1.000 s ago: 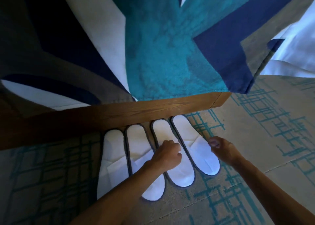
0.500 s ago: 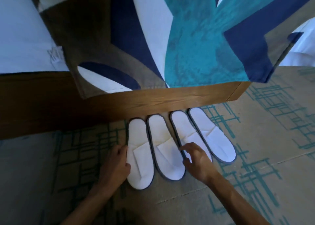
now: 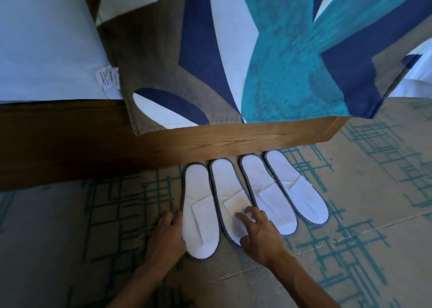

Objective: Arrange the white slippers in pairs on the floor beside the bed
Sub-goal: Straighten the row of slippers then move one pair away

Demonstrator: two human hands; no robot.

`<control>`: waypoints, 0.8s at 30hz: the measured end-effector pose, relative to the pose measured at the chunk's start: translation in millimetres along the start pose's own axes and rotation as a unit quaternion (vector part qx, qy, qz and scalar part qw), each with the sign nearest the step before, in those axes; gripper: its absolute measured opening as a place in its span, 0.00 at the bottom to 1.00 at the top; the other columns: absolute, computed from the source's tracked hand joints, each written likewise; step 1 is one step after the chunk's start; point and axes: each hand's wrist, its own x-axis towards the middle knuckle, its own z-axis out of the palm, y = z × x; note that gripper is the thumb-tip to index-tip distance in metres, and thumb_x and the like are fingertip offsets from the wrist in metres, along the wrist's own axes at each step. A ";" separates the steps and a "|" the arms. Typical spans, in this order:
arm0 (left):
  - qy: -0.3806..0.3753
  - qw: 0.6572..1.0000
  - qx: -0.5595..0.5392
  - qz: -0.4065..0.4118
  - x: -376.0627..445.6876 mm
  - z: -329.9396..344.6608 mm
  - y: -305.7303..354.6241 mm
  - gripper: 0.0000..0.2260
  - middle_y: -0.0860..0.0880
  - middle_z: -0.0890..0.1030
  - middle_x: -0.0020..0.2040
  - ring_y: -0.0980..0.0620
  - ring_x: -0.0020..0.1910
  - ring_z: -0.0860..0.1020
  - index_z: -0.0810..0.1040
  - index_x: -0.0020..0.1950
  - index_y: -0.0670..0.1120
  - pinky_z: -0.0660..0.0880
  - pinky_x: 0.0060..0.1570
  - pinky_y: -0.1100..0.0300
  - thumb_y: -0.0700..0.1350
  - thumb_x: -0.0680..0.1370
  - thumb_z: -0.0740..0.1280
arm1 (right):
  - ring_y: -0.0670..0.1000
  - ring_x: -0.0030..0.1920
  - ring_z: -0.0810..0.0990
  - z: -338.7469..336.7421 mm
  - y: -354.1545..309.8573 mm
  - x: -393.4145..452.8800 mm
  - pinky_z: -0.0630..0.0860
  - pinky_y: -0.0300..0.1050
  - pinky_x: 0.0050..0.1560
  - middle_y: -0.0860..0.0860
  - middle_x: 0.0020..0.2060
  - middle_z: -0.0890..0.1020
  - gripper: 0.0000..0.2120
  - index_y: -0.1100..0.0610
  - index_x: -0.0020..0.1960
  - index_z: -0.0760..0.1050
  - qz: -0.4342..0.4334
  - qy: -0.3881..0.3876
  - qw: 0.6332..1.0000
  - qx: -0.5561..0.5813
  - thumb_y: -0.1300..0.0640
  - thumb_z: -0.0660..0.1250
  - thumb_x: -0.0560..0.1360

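Note:
Several flat white slippers with grey edging lie side by side on the carpet, their heels against the wooden bed frame [image 3: 233, 141]. From left: first slipper [image 3: 198, 209], second slipper [image 3: 225, 191], third slipper [image 3: 266, 191], fourth slipper [image 3: 297, 186]. My left hand [image 3: 167, 237] rests against the outer left edge of the first slipper, fingers fairly straight. My right hand [image 3: 259, 233] lies over the toe end of the second slipper, fingers spread and touching its folded strap.
A patterned teal, navy, white and brown bed runner [image 3: 268, 62] hangs over the frame above the slippers. White bedding [image 3: 44, 46] lies at the left. Beige carpet with teal line pattern [image 3: 374, 202] spreads to the right and in front.
My left hand moved from the middle slippers to the outer edge of the leftmost one. My right hand moved left from the rightmost slipper onto the second. The view shifted left.

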 end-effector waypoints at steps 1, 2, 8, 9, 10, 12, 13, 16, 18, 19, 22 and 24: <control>0.002 1.000 0.011 -0.006 1.5 2.3 -0.1 0.28 0.47 0.67 0.62 0.49 0.57 0.72 0.58 0.74 0.48 0.75 0.55 0.56 0.43 0.75 0.60 | 0.55 0.67 0.67 -0.5 -0.2 0.0 0.73 0.50 0.60 0.51 0.70 0.65 0.29 0.46 0.68 0.63 0.002 -0.003 1.000 0.000 0.51 0.64 0.68; 0.003 1.000 0.019 -0.011 2.8 4.3 0.0 0.29 0.47 0.66 0.64 0.49 0.58 0.71 0.57 0.75 0.47 0.74 0.56 0.56 0.42 0.75 0.60 | 0.55 0.67 0.66 -0.7 -0.2 0.2 0.73 0.51 0.61 0.50 0.70 0.64 0.29 0.45 0.68 0.63 0.004 -0.005 1.000 0.001 0.51 0.64 0.68; 0.010 1.000 0.004 -0.018 4.5 6.0 1.3 0.27 0.46 0.66 0.66 0.50 0.60 0.71 0.57 0.75 0.47 0.74 0.58 0.56 0.44 0.77 0.59 | 0.56 0.64 0.68 -6.1 -14.1 7.5 0.72 0.51 0.61 0.53 0.66 0.68 0.25 0.51 0.67 0.66 0.010 0.003 1.000 0.002 0.53 0.63 0.71; 0.015 1.000 -0.001 -0.018 4.3 5.8 1.2 0.27 0.46 0.66 0.67 0.50 0.61 0.71 0.56 0.76 0.47 0.73 0.59 0.57 0.45 0.78 0.59 | 0.57 0.62 0.70 -6.4 -20.9 10.6 0.73 0.51 0.60 0.54 0.64 0.70 0.24 0.54 0.67 0.67 0.003 0.014 1.000 0.007 0.54 0.62 0.71; 0.025 1.000 -0.005 -0.016 4.4 5.7 1.5 0.26 0.46 0.66 0.67 0.50 0.61 0.71 0.56 0.76 0.47 0.73 0.59 0.57 0.46 0.78 0.58 | 0.57 0.60 0.72 -4.7 -28.3 14.4 0.75 0.51 0.59 0.55 0.63 0.72 0.22 0.56 0.66 0.69 -0.010 0.024 1.000 0.013 0.55 0.62 0.72; 0.045 0.999 -0.006 -0.008 3.4 5.5 2.8 0.26 0.47 0.67 0.67 0.52 0.59 0.72 0.55 0.76 0.48 0.73 0.57 0.60 0.47 0.79 0.59 | 0.57 0.56 0.75 -0.9 -45.9 19.7 0.77 0.49 0.56 0.56 0.59 0.75 0.18 0.58 0.63 0.71 -0.037 0.026 0.999 0.011 0.57 0.62 0.73; 0.056 0.998 -0.004 -0.002 3.7 6.0 3.4 0.26 0.47 0.67 0.67 0.54 0.59 0.72 0.55 0.77 0.49 0.73 0.57 0.61 0.47 0.79 0.59 | 0.57 0.55 0.75 1.4 -54.4 21.7 0.78 0.48 0.56 0.56 0.58 0.76 0.17 0.58 0.62 0.72 -0.043 0.019 0.999 0.004 0.57 0.62 0.74; 0.054 0.998 0.024 0.012 4.4 5.9 4.1 0.28 0.47 0.65 0.70 0.54 0.62 0.71 0.52 0.77 0.50 0.73 0.60 0.61 0.48 0.80 0.59 | 0.58 0.56 0.74 7.6 -72.5 26.7 0.76 0.48 0.57 0.59 0.60 0.73 0.18 0.61 0.64 0.68 -0.024 -0.022 0.999 -0.013 0.60 0.62 0.75; 0.056 0.996 0.061 0.029 7.5 6.3 4.3 0.28 0.46 0.64 0.72 0.53 0.63 0.70 0.50 0.78 0.49 0.72 0.61 0.61 0.49 0.80 0.59 | 0.59 0.59 0.72 11.4 -77.0 29.2 0.75 0.49 0.60 0.62 0.63 0.70 0.21 0.63 0.65 0.65 -0.002 -0.047 0.999 -0.022 0.63 0.63 0.74; 0.054 0.993 0.098 0.037 8.6 6.5 5.6 0.29 0.44 0.63 0.73 0.51 0.65 0.70 0.49 0.78 0.48 0.71 0.63 0.59 0.49 0.80 0.59 | 0.59 0.61 0.72 10.9 -79.3 29.5 0.75 0.49 0.61 0.63 0.64 0.68 0.22 0.64 0.66 0.64 0.010 -0.059 0.998 -0.025 0.63 0.64 0.74; 0.045 0.979 0.194 0.048 11.7 7.1 9.2 0.31 0.39 0.57 0.77 0.43 0.74 0.61 0.46 0.77 0.43 0.61 0.72 0.51 0.48 0.80 0.60 | 0.59 0.61 0.72 16.1 -82.6 32.3 0.74 0.48 0.63 0.63 0.64 0.68 0.22 0.63 0.67 0.64 0.030 -0.054 0.998 -0.025 0.62 0.64 0.74; 0.038 0.974 0.220 0.042 9.7 6.1 12.9 0.32 0.38 0.54 0.78 0.41 0.75 0.57 0.45 0.77 0.42 0.57 0.74 0.49 0.46 0.80 0.60 | 0.57 0.59 0.74 17.5 -86.1 30.3 0.75 0.47 0.62 0.62 0.62 0.71 0.21 0.63 0.66 0.66 0.033 -0.051 0.998 -0.018 0.61 0.64 0.75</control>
